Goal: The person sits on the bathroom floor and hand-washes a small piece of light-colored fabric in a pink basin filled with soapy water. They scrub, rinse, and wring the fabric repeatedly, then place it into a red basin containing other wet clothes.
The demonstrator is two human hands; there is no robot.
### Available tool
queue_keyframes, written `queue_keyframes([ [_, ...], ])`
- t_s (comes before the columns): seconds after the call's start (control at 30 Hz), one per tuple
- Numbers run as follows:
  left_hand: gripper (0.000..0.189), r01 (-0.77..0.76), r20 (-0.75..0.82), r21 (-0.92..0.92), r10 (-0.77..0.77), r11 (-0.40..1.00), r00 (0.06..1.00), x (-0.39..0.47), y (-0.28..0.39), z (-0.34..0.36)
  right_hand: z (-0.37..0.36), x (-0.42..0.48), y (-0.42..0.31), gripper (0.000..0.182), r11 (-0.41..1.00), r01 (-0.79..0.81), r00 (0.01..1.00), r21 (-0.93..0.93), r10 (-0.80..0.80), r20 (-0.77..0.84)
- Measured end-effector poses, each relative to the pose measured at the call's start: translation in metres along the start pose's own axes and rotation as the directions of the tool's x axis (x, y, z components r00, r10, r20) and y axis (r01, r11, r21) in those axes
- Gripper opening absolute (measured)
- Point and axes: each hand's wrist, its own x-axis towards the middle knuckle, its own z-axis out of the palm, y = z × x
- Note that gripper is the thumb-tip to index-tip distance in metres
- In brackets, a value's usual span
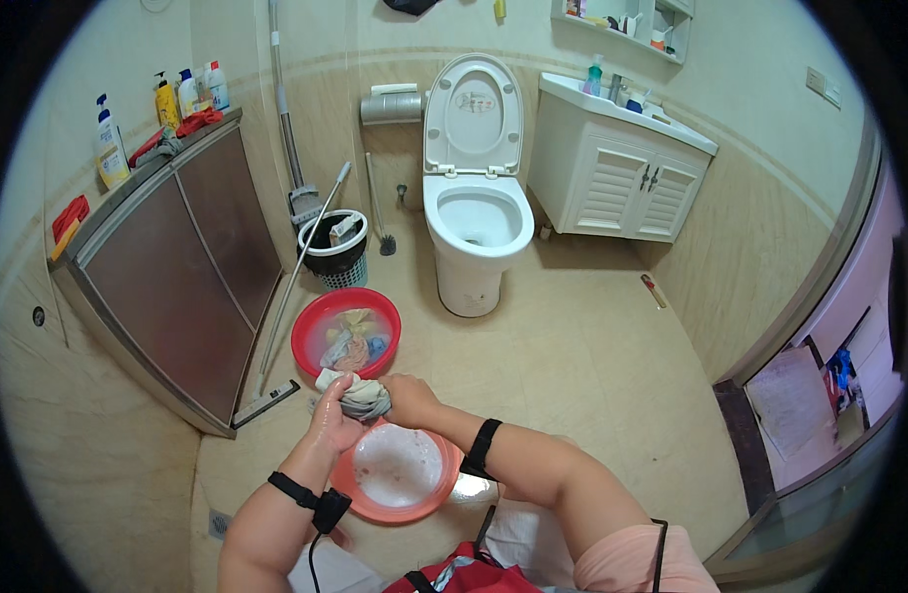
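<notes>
Both hands grip a bunched, wet grey and white cloth (363,399) above the gap between two basins. My left hand (334,421) looks wet and holds the cloth's left end, thumb up. My right hand (409,400) is closed around its right end. Below the hands stands an orange plastic basin (452,485) of foamy, whitish water. Just beyond them, a red plastic basin (300,337) holds cloudy water with a yellow cloth (356,320), a pinkish cloth (352,354), a blue cloth (378,346) and a pale grey cloth (337,348).
A toilet (478,222) with raised lid stands ahead, near a waste bin (343,270), a toilet brush (386,243) and a long-handled floor squeegee (265,404). The glass shower enclosure (169,274) is left, a white washbasin cabinet (617,178) right. A floor drain (218,523) lies lower left.
</notes>
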Motion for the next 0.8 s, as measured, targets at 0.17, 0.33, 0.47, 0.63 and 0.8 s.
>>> queue_keyframes([
  [0.17, 0.047, 0.102, 0.114, 0.152, -0.120, 0.983, 0.986, 0.005, 0.004, -0.014, 0.008, 0.000, 0.004, 0.026, 0.992, 0.090, 0.994, -0.086, -0.095, -0.055],
  [0.33, 0.054, 0.198, 0.064, 0.232, -0.218, 0.952, 0.974, -0.021, 0.012, 0.010, 0.014, -0.002, 0.017, 0.018, 0.964, 0.160, 0.984, -0.211, -0.174, -0.048],
  [0.47, 0.022, 0.020, 0.190, 0.517, -0.137, 0.856, 0.972, -0.018, 0.007, -0.003, 0.011, -0.003, 0.014, 0.013, 0.919, 0.249, 0.960, -0.306, -0.275, -0.044],
  [0.63, 0.046, -0.300, 0.251, 0.856, 0.168, 0.421, 0.953, -0.013, -0.007, -0.011, 0.012, -0.004, 0.000, 0.023, 0.909, 0.264, 0.959, -0.323, -0.283, -0.010],
  [0.8, 0.052, -0.279, 0.315, 0.947, 0.286, -0.161, 0.905, -0.010, -0.019, -0.006, 0.018, -0.003, 0.003, 0.037, 0.972, 0.101, 0.994, -0.213, -0.090, 0.060],
])
